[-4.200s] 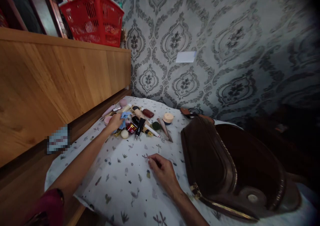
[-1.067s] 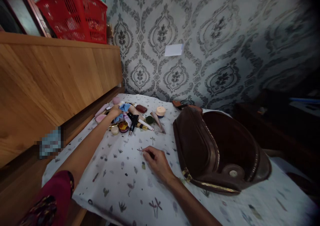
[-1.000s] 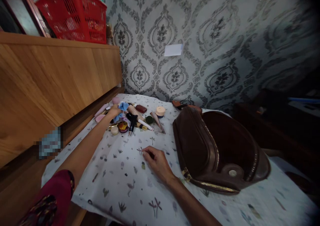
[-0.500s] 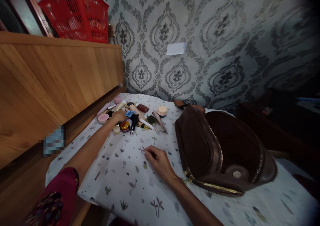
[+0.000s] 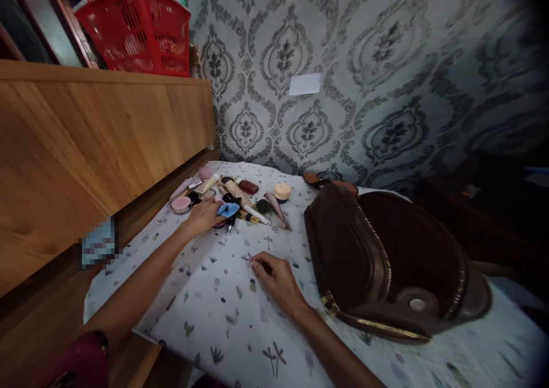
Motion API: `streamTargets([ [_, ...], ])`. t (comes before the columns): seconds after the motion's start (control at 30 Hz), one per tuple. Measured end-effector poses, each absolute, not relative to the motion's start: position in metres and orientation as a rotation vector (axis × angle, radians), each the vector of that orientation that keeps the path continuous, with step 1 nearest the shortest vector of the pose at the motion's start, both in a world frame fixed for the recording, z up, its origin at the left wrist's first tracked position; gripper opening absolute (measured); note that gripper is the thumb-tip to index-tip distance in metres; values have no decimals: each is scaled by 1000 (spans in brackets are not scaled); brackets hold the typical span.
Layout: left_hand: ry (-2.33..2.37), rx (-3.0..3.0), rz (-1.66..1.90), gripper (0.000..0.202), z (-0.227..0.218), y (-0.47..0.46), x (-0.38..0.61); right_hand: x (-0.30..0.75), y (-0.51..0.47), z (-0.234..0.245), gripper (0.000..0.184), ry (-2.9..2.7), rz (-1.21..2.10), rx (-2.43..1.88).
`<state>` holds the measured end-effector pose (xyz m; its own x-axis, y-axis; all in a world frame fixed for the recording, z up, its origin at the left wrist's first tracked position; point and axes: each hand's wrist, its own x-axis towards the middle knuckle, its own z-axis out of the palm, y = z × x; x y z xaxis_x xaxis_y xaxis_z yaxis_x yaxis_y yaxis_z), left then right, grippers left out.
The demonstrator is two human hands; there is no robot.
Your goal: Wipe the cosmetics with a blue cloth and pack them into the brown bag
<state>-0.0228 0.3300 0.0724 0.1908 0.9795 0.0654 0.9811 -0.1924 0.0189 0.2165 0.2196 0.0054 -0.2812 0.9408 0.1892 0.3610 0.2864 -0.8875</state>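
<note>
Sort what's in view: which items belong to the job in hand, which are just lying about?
In hand: left hand, blue cloth at its fingertips, cosmetics pile.
Lying about: right hand on the sheet, brown bag, red basket, wall note.

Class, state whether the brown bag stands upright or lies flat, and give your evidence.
Lying flat: the brown bag rests broad side down on the printed cloth, its snap stud facing up.

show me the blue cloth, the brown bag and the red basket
blue cloth (image 5: 227,209), head view, its middle
brown bag (image 5: 351,250), head view, front flap
red basket (image 5: 141,33), head view, front wall
</note>
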Motion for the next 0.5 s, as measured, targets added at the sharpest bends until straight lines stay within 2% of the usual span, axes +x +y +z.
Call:
streamTargets([
  [0.27, -1748, -2634, -45, 52, 67, 331, -33, 216, 219, 3, 25, -1784, 958, -1170],
  [0.5, -1849, -2496, -341, 50, 68, 328, -31, 216, 218, 5, 23, -1786, 949, -1169],
])
